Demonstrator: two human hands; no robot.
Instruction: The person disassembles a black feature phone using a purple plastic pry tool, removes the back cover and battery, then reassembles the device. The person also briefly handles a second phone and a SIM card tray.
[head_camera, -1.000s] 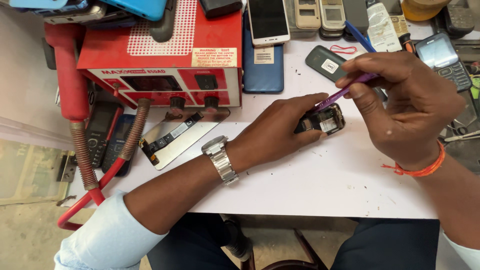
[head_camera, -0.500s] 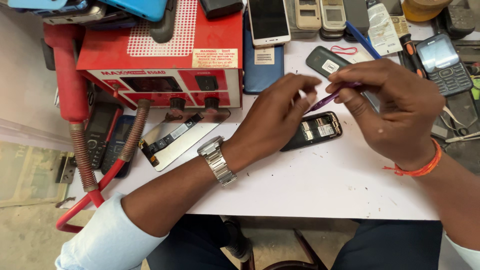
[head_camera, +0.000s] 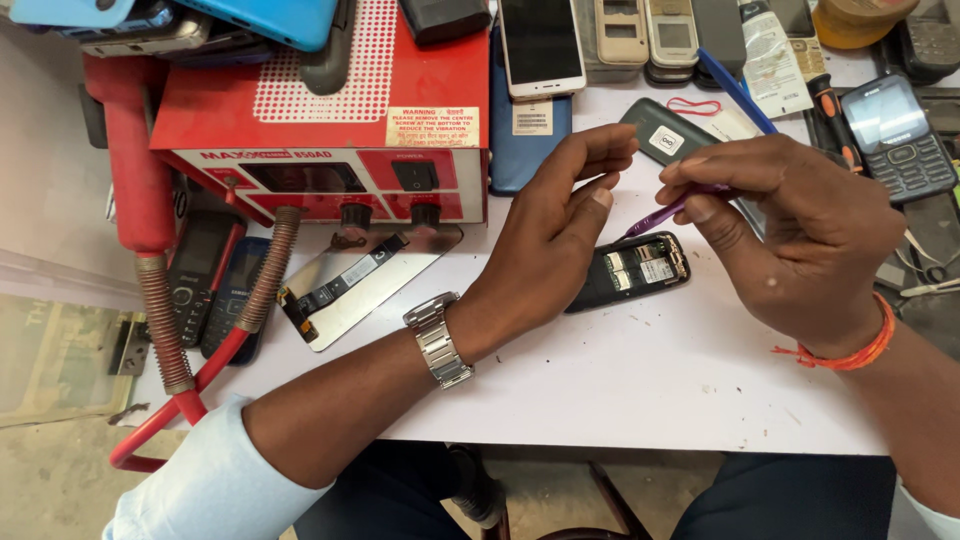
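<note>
A small black phone (head_camera: 632, 271) with its back off lies on the white table (head_camera: 640, 380), its circuit board showing. My left hand (head_camera: 555, 235) hovers just above its left end, fingers apart and curled, holding nothing. My right hand (head_camera: 790, 240) pinches a thin purple tool (head_camera: 662, 215) whose tip points down towards the open phone. A silver watch (head_camera: 438, 340) is on my left wrist and an orange thread (head_camera: 845, 352) on my right.
A red box-shaped repair station (head_camera: 330, 120) with coiled hoses (head_camera: 160, 310) stands at the left. A shiny phone panel (head_camera: 350, 285) lies in front of it. Several phones, a dark battery cover (head_camera: 665, 135) and screwdrivers crowd the back and right edge.
My left hand has let go of the open phone and lifted off it; the phone now lies flat on the table. My right hand has raised the purple tool a little.
</note>
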